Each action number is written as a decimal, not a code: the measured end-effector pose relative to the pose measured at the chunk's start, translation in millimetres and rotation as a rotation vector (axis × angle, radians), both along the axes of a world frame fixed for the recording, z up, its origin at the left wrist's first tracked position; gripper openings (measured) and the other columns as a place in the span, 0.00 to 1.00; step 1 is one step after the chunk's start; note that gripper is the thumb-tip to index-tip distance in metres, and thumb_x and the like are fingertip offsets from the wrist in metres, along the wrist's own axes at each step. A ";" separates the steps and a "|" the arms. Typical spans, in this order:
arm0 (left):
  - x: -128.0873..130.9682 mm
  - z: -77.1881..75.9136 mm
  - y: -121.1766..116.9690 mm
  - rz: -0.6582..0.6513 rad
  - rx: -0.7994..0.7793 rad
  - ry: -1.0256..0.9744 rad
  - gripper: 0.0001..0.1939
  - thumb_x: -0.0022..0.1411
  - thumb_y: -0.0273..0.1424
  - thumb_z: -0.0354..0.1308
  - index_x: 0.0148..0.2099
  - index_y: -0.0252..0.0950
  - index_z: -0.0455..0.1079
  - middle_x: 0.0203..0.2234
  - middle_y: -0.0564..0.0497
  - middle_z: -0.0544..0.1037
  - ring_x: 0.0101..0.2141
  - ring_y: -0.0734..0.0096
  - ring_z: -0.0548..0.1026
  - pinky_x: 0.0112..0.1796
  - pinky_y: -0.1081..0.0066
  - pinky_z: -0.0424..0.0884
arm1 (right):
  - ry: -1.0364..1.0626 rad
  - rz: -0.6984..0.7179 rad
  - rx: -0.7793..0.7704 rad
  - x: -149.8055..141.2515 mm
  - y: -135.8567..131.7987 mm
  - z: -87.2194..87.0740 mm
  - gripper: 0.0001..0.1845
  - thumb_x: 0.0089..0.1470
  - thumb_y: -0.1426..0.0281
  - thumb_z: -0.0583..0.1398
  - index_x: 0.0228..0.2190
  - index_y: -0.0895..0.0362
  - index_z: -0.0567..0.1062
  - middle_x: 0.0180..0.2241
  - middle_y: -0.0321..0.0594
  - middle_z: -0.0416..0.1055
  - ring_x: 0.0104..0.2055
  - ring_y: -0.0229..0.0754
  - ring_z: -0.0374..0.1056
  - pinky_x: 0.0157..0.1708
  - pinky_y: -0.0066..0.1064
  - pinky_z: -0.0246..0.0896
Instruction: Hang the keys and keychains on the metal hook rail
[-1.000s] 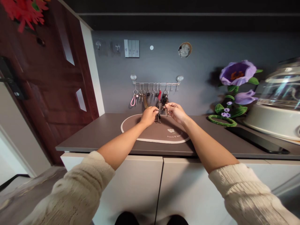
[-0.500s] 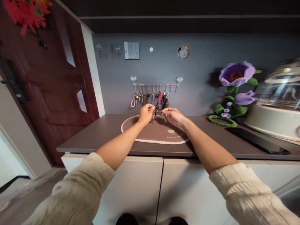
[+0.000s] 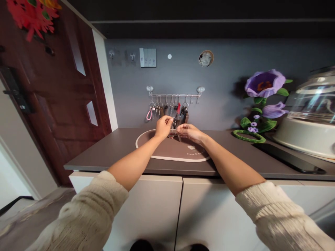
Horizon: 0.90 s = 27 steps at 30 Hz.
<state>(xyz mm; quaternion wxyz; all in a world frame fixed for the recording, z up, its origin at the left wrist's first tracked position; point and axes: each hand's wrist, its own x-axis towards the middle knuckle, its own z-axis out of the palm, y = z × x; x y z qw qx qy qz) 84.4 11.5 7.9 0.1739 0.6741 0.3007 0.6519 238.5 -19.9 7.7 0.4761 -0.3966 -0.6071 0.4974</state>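
My left hand (image 3: 163,127) pinches the top of a metal key ring (image 3: 174,120), from which several keys hang over the brown mat. Close beside it, my right hand (image 3: 192,132) has its thumb and fingers closed on a key (image 3: 179,137) at the right of that bunch. The fingertips partly hide the keys, so whether this key is on the ring I cannot tell. Behind both hands, a clear hook rail (image 3: 175,95) on the grey wall carries several key bunches, among them a pink loop (image 3: 149,114) and a red keychain (image 3: 178,109).
The oval mat (image 3: 146,139) lies on the dark counter (image 3: 104,148). On the right stand a purple fabric flower (image 3: 265,83) and a clear-topped appliance (image 3: 303,130), with a black phone (image 3: 290,158) lying before them. A dark shelf (image 3: 199,29) overhangs the counter.
My right hand has moved left and slightly down, bringing its key closer to the ring. My left hand has stayed nearly still. The view has shifted slightly.
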 end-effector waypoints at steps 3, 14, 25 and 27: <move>0.4 0.3 -1.8 -0.008 -0.006 0.011 0.05 0.55 0.29 0.53 0.31 0.33 0.67 0.24 0.52 0.74 0.27 0.76 0.71 0.31 0.75 0.67 | 0.023 -0.037 0.067 -1.4 0.5 0.9 0.09 0.37 0.73 0.65 0.25 0.58 0.71 0.23 0.34 0.68 0.25 0.31 0.62 0.29 0.25 0.58; 3.4 -0.1 -9.3 -0.043 -0.016 0.043 0.05 0.55 0.28 0.53 0.31 0.32 0.68 0.25 0.51 0.75 0.27 0.76 0.72 0.32 0.75 0.67 | 0.040 -0.116 0.303 -6.7 -0.4 7.8 0.13 0.37 0.64 0.65 0.26 0.58 0.72 0.28 0.34 0.67 0.31 0.32 0.61 0.34 0.28 0.57; 4.4 -2.5 -12.7 -0.026 0.033 0.126 0.05 0.56 0.30 0.53 0.32 0.33 0.68 0.26 0.51 0.75 0.27 0.76 0.71 0.32 0.75 0.67 | 0.037 -0.120 0.325 -6.7 2.7 5.7 0.13 0.37 0.63 0.64 0.25 0.58 0.70 0.26 0.32 0.66 0.30 0.32 0.61 0.34 0.27 0.56; 4.6 -3.3 -13.2 -0.031 0.052 0.139 0.06 0.56 0.30 0.53 0.31 0.33 0.68 0.25 0.51 0.74 0.27 0.77 0.70 0.32 0.75 0.67 | 0.035 -0.126 0.332 -6.0 3.9 5.6 0.13 0.38 0.63 0.64 0.25 0.58 0.70 0.26 0.32 0.65 0.30 0.32 0.61 0.35 0.28 0.57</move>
